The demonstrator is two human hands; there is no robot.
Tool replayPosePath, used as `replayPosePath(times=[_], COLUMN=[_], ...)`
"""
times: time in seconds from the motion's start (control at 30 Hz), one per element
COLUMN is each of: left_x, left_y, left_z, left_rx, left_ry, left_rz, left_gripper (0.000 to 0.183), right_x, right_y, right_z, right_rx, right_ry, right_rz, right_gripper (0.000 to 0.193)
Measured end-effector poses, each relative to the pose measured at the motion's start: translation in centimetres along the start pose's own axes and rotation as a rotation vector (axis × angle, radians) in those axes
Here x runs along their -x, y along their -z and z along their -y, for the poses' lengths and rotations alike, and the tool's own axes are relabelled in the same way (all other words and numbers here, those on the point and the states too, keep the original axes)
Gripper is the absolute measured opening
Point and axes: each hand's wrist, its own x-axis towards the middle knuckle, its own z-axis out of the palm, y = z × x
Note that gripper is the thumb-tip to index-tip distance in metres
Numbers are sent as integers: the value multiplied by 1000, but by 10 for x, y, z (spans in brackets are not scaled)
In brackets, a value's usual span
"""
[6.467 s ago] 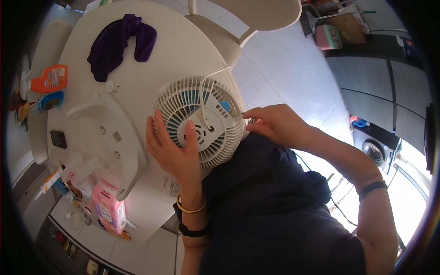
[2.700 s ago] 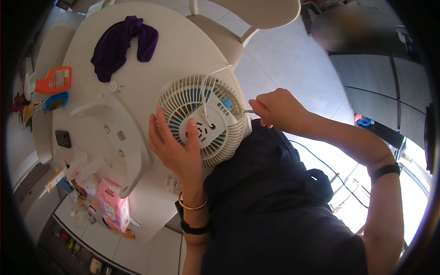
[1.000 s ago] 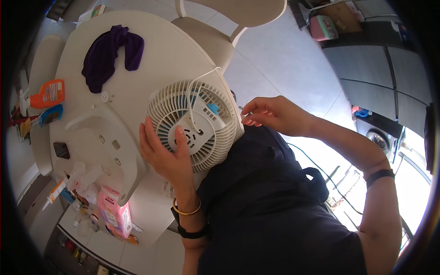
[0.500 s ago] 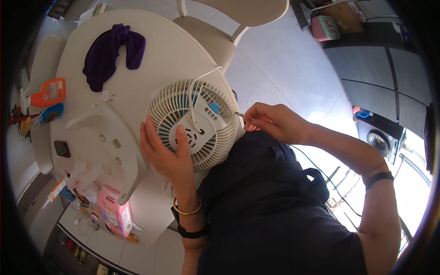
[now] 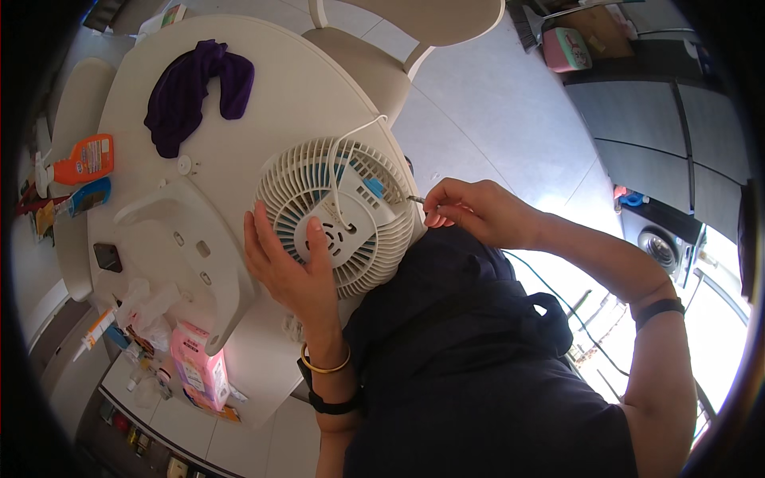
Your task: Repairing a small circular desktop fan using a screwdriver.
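The fingers of the right hand [image 5: 484, 215] are pinched narrow on a slim metal tool [image 5: 416, 199], its tip at the right rim of the white fan [image 5: 362, 209]; whether it presses on the plastic cannot be told. The left hand [image 5: 296, 280] rests on the fan's left side, fingers spread wide over the ribs. The fan lies back upward at the edge of the worktop [image 5: 295, 88], its cord [image 5: 331, 171] running over the back. Left of the fan lies a curved white stand [image 5: 223, 267]; farther off, beyond the fan's upper left, are a small round cap [image 5: 184, 165] and a purple cloth [image 5: 179, 95]. The work looks partway along: the stand is separate, while the cage appears whole, the rim seemingly left to deal with.
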Motion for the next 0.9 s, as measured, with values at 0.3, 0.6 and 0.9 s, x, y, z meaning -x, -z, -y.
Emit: replayPosePath(times=[0.3,0.6,0.9], left_x=[0,-1,0], left_y=[0,1,0], left_z=[-1,0,-1], left_rx=[8,5,-5], left_ry=[-2,4,3], left_rz=[-4,-2,-12], left_gripper=[58,58,58], right_x=[-5,-17,-38], right_y=[9,18,28], right_z=[-3,20,26], right_rx=[426,415,410], right_ry=[161,12,85], right_rz=[83,178,301], right_gripper=[19,17,19])
